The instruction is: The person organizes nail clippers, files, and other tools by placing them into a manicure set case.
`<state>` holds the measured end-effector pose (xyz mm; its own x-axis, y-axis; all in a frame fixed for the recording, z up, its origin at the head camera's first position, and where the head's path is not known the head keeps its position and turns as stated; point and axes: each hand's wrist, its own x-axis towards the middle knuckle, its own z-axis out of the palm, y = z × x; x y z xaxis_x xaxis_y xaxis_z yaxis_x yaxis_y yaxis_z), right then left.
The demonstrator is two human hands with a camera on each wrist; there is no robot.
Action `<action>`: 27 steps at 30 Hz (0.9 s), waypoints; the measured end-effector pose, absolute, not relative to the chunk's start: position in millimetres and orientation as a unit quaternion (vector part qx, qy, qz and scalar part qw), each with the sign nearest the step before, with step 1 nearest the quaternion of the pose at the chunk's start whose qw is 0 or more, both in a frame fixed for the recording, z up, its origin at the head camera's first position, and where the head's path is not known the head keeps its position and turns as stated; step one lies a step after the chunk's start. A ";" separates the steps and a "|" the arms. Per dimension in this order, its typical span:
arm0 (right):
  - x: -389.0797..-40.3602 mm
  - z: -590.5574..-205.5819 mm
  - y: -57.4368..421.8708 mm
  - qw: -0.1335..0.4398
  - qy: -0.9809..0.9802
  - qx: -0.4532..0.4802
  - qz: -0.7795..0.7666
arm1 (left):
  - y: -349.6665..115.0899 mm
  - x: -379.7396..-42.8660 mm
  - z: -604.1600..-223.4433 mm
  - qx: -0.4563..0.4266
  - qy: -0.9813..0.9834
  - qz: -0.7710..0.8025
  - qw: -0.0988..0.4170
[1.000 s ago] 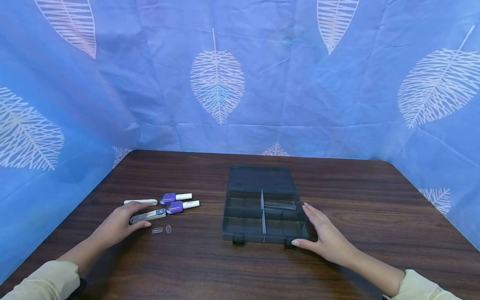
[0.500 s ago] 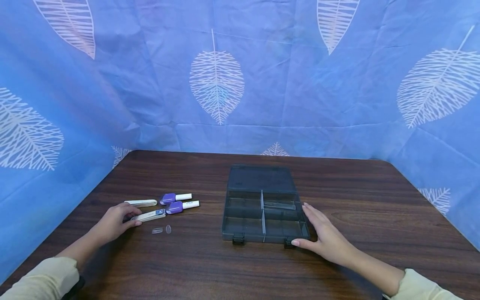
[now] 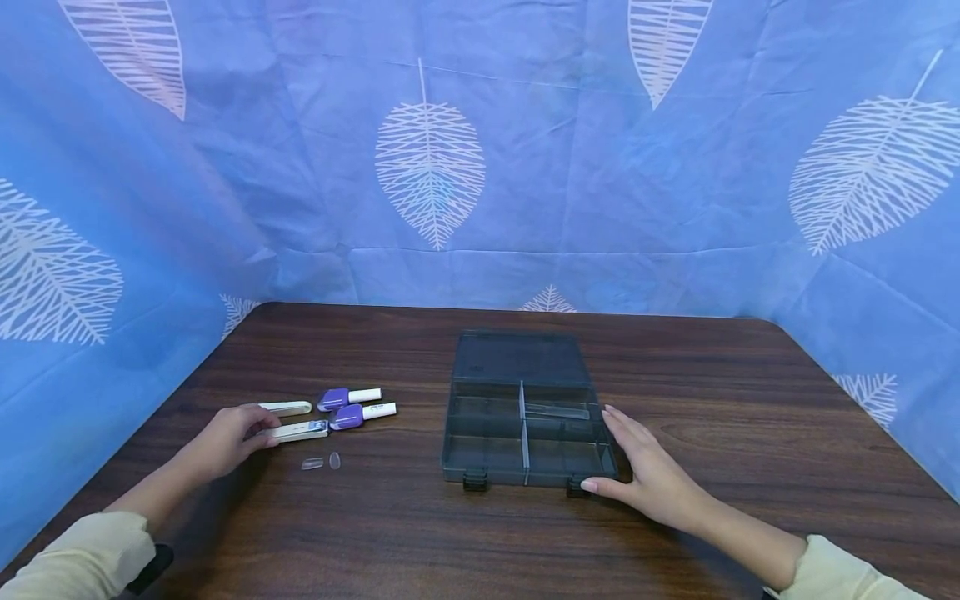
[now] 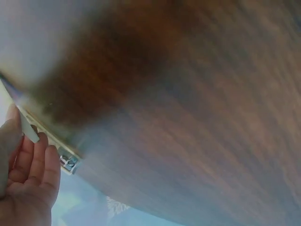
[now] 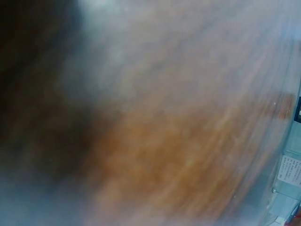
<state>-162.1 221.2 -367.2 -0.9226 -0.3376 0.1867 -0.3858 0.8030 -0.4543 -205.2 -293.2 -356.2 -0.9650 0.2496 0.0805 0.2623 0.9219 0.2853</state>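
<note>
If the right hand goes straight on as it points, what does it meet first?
Likely the dark box: the right hand is right beside it, though whether it touches is unclear.

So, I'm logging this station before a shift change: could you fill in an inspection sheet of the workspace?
Surface: dark wood-grain table.
Things in use: nail clipper, lying flat or nearly so; box with compartments, lid open.
Clutter: two purple bottles, a slim white tool and two small clear pieces, all near the clipper.
Hands: left hand pinches one end of the clipper; right hand rests against the box's right side.
Cables: nothing seen.
Surroundings: blue cloth with white leaf print.
</note>
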 end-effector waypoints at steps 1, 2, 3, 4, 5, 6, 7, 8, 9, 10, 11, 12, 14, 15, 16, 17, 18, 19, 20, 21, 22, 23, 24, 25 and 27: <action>-162.1 -367.3 221.2 0.048 -0.948 0.191 0.250 | -293.3 -204.9 -355.1 -0.129 -0.981 -0.147 0.018; -162.2 -367.3 221.2 0.047 -0.948 0.191 0.249 | -293.5 -204.7 -354.0 -0.128 -0.981 -0.144 0.016; -162.2 -367.3 221.3 0.047 -0.948 0.191 0.249 | -293.7 -204.6 -353.1 -0.129 -0.981 -0.142 0.014; -162.2 -367.3 221.4 0.047 -0.948 0.191 0.250 | -293.7 -204.4 -352.2 -0.131 -0.981 -0.140 0.013; -162.2 -367.4 221.5 0.047 -0.948 0.191 0.249 | -293.7 -203.9 -351.4 -0.133 -0.981 -0.140 0.012; -162.2 -367.4 221.6 0.047 -0.948 0.191 0.249 | -293.6 -203.4 -350.9 -0.134 -0.981 -0.138 0.013; -162.2 -367.5 221.7 0.047 -0.948 0.192 0.249 | -293.6 -202.8 -350.6 -0.136 -0.981 -0.137 0.014; -162.2 -367.5 221.8 0.047 -0.948 0.192 0.249 | -293.5 -202.2 -350.2 -0.139 -0.981 -0.136 0.016; -162.2 -367.6 221.9 0.047 -0.948 0.192 0.248 | -293.4 -201.6 -349.7 -0.142 -0.981 -0.134 0.016; -162.2 -367.6 222.1 0.046 -0.948 0.193 0.248 | -293.1 -200.9 -349.1 -0.144 -0.980 -0.133 0.016; -162.2 -367.5 222.2 0.046 -0.949 0.193 0.247 | -292.9 -200.2 -348.5 -0.143 -0.981 -0.132 0.015; -162.2 -367.4 222.3 0.046 -0.949 0.193 0.246 | -292.5 -199.7 -347.7 -0.142 -0.981 -0.131 0.013; -162.0 -367.2 222.6 0.045 -0.949 0.193 0.244 | -291.6 -198.7 -345.5 -0.134 -0.983 -0.129 0.008; -161.9 -367.0 222.7 0.045 -0.949 0.193 0.244 | -291.0 -198.0 -344.3 -0.131 -0.983 -0.128 0.007; -161.8 -366.9 222.8 0.044 -0.949 0.194 0.243 | -290.2 -197.2 -343.0 -0.128 -0.984 -0.128 0.007; -161.5 -366.7 223.0 0.044 -0.949 0.194 0.243 | -289.2 -196.3 -341.9 -0.126 -0.984 -0.128 0.008; -161.2 -366.6 223.1 0.043 -0.949 0.194 0.243 | -288.2 -195.5 -340.9 -0.126 -0.984 -0.128 0.011; -161.0 -366.4 223.3 0.043 -0.949 0.194 0.243 | -287.2 -194.7 -340.0 -0.128 -0.983 -0.130 0.015; -160.8 -366.3 223.5 0.043 -0.949 0.195 0.243 | -285.8 -193.5 -339.2 -0.131 -0.982 -0.133 0.020; -160.6 -366.1 223.7 0.043 -0.949 0.195 0.243 | -284.4 -192.6 -338.6 -0.137 -0.981 -0.138 0.027; -160.4 -365.9 224.0 0.043 -0.949 0.195 0.243 | -282.8 -191.8 -338.2 -0.141 -0.979 -0.141 0.033; -160.4 -365.8 224.3 0.043 -0.949 0.195 0.244 | -281.3 -191.3 -337.9 -0.148 -0.978 -0.145 0.040; -160.3 -365.6 224.6 0.044 -0.949 0.195 0.244 | -280.0 -191.2 -337.7 -0.156 -0.975 -0.149 0.047; -160.5 -365.5 224.5 0.044 -0.949 0.196 0.245 | -278.9 -191.0 -337.6 -0.163 -0.973 -0.153 0.053; -160.9 -365.6 224.3 0.042 -0.948 0.197 0.246 | -276.2 -190.4 -337.6 -0.172 -0.971 -0.156 0.063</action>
<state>-160.9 224.3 -365.6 -0.9191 -0.3520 0.1771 -0.3938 0.8017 -0.4498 -190.4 -276.2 -337.6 -0.9329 0.3139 0.1763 0.3533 0.8922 0.2814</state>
